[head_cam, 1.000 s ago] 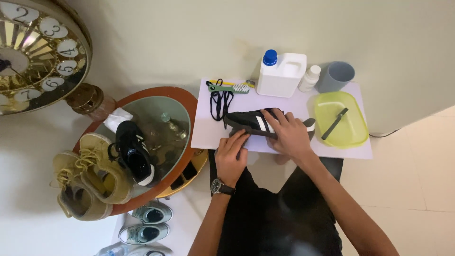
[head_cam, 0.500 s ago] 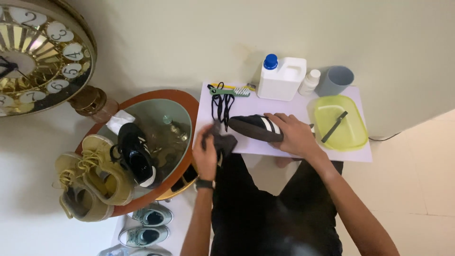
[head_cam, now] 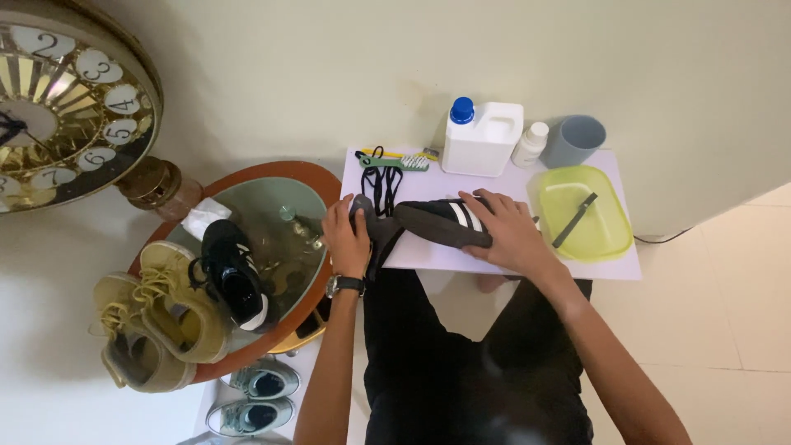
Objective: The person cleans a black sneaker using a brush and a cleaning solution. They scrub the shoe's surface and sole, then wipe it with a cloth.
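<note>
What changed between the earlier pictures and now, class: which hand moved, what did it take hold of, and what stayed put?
The left hand left the black shoe, swung out to its own side and now holds a dark insole it has taken up at the edge of the white sheet. The right hand stayed on the shoe. The jug, cup and green tub have not moved.

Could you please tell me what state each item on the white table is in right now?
black shoe: on its side, held by right hand
dark insole: out of the shoe, under left hand
white jug: upright, blue cap on
small bottle: upright, capped
grey cup: upright
green basin: holds a dark strip
laces: loose
</note>
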